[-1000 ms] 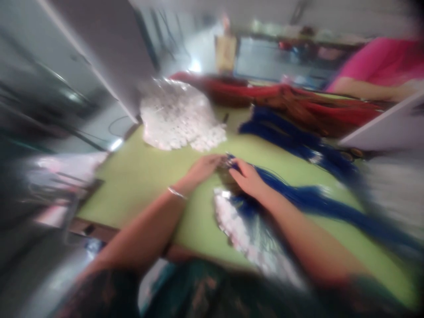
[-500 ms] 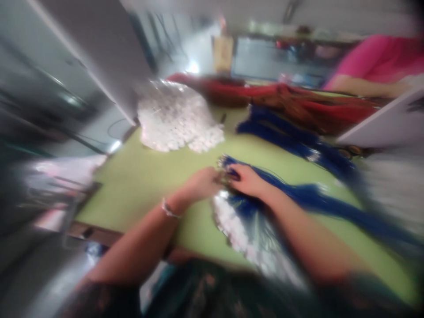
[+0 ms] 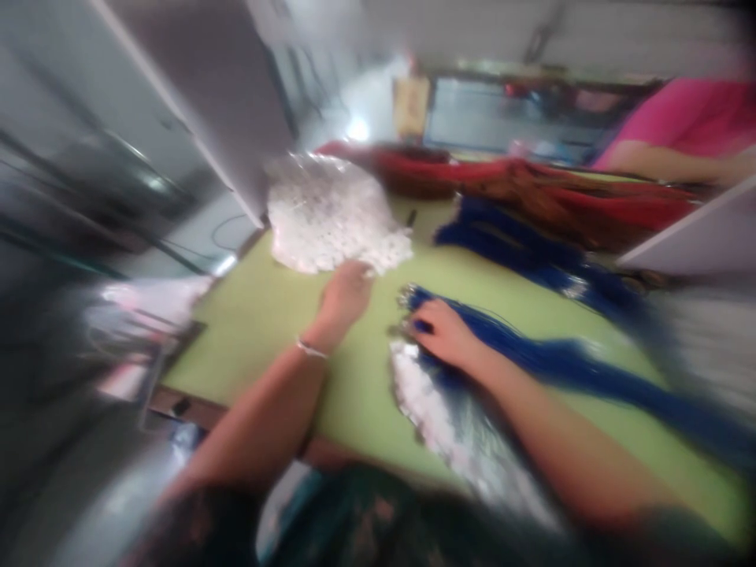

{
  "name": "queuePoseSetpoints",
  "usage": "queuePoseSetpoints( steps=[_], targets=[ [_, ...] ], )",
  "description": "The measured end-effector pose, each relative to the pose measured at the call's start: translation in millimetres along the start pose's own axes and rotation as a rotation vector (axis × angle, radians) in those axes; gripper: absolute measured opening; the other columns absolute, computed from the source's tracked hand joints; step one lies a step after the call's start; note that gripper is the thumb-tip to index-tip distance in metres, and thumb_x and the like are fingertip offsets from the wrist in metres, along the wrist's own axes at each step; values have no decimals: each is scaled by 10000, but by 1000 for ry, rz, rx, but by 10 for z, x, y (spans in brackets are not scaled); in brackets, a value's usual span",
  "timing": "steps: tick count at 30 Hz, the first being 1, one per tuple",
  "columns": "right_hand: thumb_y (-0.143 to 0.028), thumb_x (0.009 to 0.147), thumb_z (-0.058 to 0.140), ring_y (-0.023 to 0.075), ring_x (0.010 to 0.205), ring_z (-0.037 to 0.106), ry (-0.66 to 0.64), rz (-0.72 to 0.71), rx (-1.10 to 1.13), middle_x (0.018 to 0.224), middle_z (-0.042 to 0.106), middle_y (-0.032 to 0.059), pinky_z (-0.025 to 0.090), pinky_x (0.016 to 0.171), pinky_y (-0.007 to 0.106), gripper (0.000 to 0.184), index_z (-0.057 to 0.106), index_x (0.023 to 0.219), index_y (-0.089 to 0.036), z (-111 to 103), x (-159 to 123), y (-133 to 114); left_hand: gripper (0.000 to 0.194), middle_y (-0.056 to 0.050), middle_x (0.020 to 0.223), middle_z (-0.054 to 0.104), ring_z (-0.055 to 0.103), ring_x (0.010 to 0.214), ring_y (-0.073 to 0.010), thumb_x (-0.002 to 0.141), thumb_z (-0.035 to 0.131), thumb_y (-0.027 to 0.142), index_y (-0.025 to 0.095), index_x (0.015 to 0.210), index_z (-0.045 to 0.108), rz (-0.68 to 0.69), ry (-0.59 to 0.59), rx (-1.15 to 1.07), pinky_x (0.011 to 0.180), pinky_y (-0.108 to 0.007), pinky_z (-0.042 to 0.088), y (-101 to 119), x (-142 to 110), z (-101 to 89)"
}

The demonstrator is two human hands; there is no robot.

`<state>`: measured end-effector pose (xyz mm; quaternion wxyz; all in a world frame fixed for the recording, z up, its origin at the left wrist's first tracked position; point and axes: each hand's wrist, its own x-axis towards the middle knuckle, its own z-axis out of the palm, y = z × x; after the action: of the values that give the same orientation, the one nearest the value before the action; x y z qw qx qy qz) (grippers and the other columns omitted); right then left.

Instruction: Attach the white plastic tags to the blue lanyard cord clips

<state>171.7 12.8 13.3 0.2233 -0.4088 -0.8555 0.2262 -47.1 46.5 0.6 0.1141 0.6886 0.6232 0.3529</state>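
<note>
My left hand [image 3: 347, 291] is at the near edge of a heap of small white pieces [image 3: 331, 216], which spills from a clear plastic bag. Its fingers touch the pieces, but blur hides what they hold. My right hand [image 3: 442, 331] lies on a long bundle of blue wires [image 3: 531, 350], its fingers curled around wires close to their tips. Small shiny ends [image 3: 406, 295] show at the bundle's left end. Below my right hand, a row of white connector-like pieces [image 3: 422, 394] on pale wires slants toward my lap.
More blue wires [image 3: 502, 236] lie farther back on the green table [image 3: 248, 331]. Red and brown wires [image 3: 472, 177] stretch across the rear. A person in a pink top [image 3: 685, 118] works at the far right. A grey panel [image 3: 218, 94] stands at the back left.
My left hand has left my right hand's side and moved up and left to the white heap. My right hand has stayed at the blue wires, shifting slightly down. The view has shifted a little.
</note>
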Motion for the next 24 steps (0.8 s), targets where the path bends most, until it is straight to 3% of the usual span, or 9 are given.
queuePoseSetpoints(
  steps=[1, 3, 7, 10, 15, 17, 19, 22, 24],
  targets=[
    [-207, 779, 637, 185, 809, 586, 72, 49, 79, 847, 688, 68, 427, 785, 315, 72, 683, 804, -158, 7, 3, 16, 282, -130, 1118, 645, 561, 1067, -260, 851, 495, 200, 161, 1073, 666, 42, 64, 33, 964, -413, 420, -82, 66, 27],
    [-228, 778, 628, 163, 742, 596, 172, 170, 221, 812, 694, 39, 437, 720, 286, 89, 677, 806, -161, 3, 4, 23, 337, -137, 1198, 618, 514, 1159, -265, 844, 480, 153, 148, 1136, 649, 131, 35, 94, 1033, -434, 369, -222, 154, 106],
    [-254, 766, 616, 139, 644, 575, 208, 283, 409, 689, 672, 2, 422, 639, 255, 105, 667, 767, -163, -47, -10, -38, 288, -136, 1104, 653, 528, 1113, -266, 853, 450, 149, 139, 1005, 695, 111, -64, 159, 994, -434, 399, -345, 160, 230],
    [-293, 759, 626, 133, 624, 547, 266, 314, 468, 657, 646, -1, 411, 612, 247, 140, 658, 735, -159, -86, -15, -93, 247, -127, 996, 674, 550, 1031, -261, 849, 472, 161, 152, 899, 713, 56, -51, 170, 963, -427, 411, -321, 112, 200],
    [-353, 750, 640, 128, 628, 509, 316, 325, 434, 654, 615, 4, 392, 582, 233, 210, 646, 693, -151, -88, -6, -132, 223, -109, 936, 694, 569, 976, -259, 855, 515, 219, 169, 845, 732, 131, -27, 100, 934, -425, 421, -160, 37, 25],
    [-366, 747, 639, 120, 612, 486, 317, 316, 447, 625, 592, -2, 378, 564, 226, 231, 627, 664, -150, -77, -4, -133, 203, -89, 942, 700, 594, 937, -235, 846, 563, 276, 183, 896, 737, 68, 40, -62, 904, -400, 446, -53, -29, -25],
    [-376, 740, 635, 112, 594, 459, 317, 310, 473, 588, 555, -11, 362, 547, 220, 255, 592, 621, -154, -72, -2, -136, 242, -73, 869, 708, 626, 807, -198, 804, 642, 347, 180, 954, 735, -119, 27, -344, 801, -357, 491, 75, -122, -44],
    [-370, 724, 627, 104, 577, 427, 323, 310, 530, 564, 509, -23, 349, 537, 220, 252, 560, 599, -162, -84, -2, -155, 316, -51, 739, 704, 621, 652, -134, 699, 762, 382, 152, 914, 740, -424, -170, -835, 681, -275, 503, 276, -262, -23],
    [-360, 713, 619, 101, 567, 413, 339, 315, 564, 567, 498, -27, 344, 534, 222, 228, 555, 606, -169, -98, -1, -174, 280, -47, 749, 711, 627, 667, -107, 650, 810, 340, 141, 833, 740, -513, -280, -1071, 692, -232, 501, 388, -320, 1]
  ],
)
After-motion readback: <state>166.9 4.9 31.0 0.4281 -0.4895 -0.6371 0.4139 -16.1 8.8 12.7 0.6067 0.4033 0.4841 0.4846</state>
